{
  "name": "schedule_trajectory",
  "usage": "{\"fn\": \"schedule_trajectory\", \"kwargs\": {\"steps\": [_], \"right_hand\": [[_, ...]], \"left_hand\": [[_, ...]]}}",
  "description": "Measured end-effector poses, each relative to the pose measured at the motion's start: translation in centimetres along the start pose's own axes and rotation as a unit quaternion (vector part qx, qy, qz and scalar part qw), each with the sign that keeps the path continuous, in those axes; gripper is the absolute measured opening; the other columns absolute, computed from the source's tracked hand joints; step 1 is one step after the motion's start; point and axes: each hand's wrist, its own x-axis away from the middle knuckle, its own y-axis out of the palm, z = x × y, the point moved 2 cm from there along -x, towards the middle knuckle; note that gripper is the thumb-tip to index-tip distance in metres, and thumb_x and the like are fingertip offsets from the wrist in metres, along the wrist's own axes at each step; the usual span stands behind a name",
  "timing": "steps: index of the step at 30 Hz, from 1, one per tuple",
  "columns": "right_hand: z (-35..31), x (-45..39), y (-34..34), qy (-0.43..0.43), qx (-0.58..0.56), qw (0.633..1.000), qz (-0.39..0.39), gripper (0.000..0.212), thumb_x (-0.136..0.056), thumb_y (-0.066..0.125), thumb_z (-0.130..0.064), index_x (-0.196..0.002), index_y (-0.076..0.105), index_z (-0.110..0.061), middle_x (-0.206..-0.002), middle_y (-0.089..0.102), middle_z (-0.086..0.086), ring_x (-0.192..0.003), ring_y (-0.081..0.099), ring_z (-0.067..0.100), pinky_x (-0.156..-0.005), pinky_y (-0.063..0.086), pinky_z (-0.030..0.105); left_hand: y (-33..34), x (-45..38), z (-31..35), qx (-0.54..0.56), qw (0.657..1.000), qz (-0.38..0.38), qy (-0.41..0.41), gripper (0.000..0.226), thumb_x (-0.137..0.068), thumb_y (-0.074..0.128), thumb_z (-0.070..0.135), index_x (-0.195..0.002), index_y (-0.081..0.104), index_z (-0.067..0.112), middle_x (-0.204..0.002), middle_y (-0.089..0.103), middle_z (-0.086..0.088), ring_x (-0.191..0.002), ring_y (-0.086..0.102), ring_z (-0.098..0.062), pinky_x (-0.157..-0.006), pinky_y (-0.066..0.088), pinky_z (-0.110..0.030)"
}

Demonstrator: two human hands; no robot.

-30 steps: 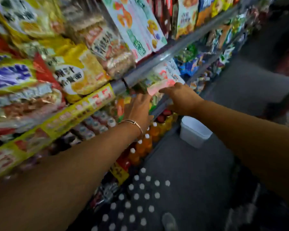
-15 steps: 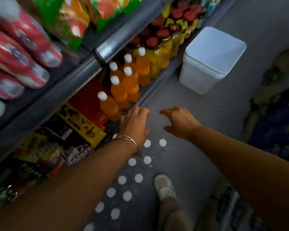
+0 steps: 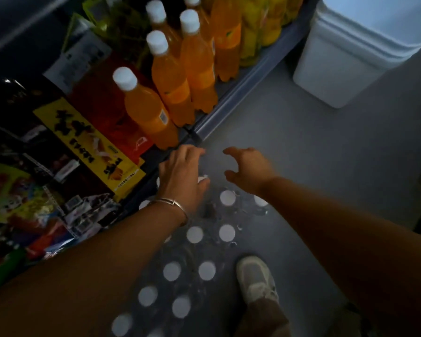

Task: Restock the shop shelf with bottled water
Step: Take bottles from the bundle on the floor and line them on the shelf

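Note:
A pack of clear water bottles (image 3: pixel 195 234) with white caps stands on the grey floor beside the bottom shelf (image 3: pixel 231 98). My left hand (image 3: pixel 182 176), with a bracelet at the wrist, hovers over the far end of the pack, fingers loosely bent, holding nothing; one cap shows just under it. My right hand (image 3: pixel 248 170) hangs a little to the right, fingers spread and curved, empty, above the floor and the pack's far corner. Whether either hand touches a bottle I cannot tell.
Orange drink bottles (image 3: pixel 170 86) with white caps fill the bottom shelf, with yellow ones behind. Snack packets (image 3: pixel 88 142) lie to the left. A white plastic bin (image 3: pixel 357 47) stands on the floor at the upper right. My shoe (image 3: pixel 255 276) is beside the pack.
My view has dropped from the upper snack shelves to the floor. Both hands left the shelf edge and came down over the water pack, now closer to it.

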Motion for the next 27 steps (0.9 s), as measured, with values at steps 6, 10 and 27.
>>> {"fn": "schedule_trajectory", "kwargs": {"steps": [6,10,27], "right_hand": [[-3.4,-4.5,2.3,-0.037,-0.020,0.998,-0.041,0.070,-0.085,0.065,-0.033,-0.145,0.032,-0.018,-0.135,0.051,0.013,-0.123,0.047,0.031,-0.096,0.042,0.038],[-5.2,-6.7,4.2,-0.024,-0.084,0.993,-0.074,0.060,-0.082,0.071,-0.029,-0.134,0.044,-0.016,-0.132,0.054,0.011,-0.120,0.051,0.029,-0.097,0.043,0.039],[-9.3,-0.2,-10.9,-0.081,-0.201,0.976,0.025,0.043,-0.079,0.074,-0.020,-0.118,0.060,-0.009,-0.118,0.061,0.008,-0.112,0.054,0.022,-0.079,0.037,0.020]], "left_hand": [[0.2,-1.1,-3.6,-0.013,0.999,0.023,-0.037,0.054,-0.081,0.067,0.026,-0.128,0.042,0.020,-0.133,0.038,-0.002,-0.127,0.033,-0.023,-0.102,0.030,-0.042],[0.9,-1.7,-5.2,-0.011,0.998,0.021,-0.064,0.057,-0.082,0.066,0.030,-0.131,0.038,0.024,-0.136,0.035,0.000,-0.130,0.030,-0.021,-0.104,0.028,-0.041],[-10.2,0.7,0.0,0.051,0.998,0.006,-0.044,0.058,-0.076,0.072,0.029,-0.124,0.041,0.019,-0.130,0.038,-0.005,-0.125,0.034,-0.028,-0.102,0.033,-0.045]]}}
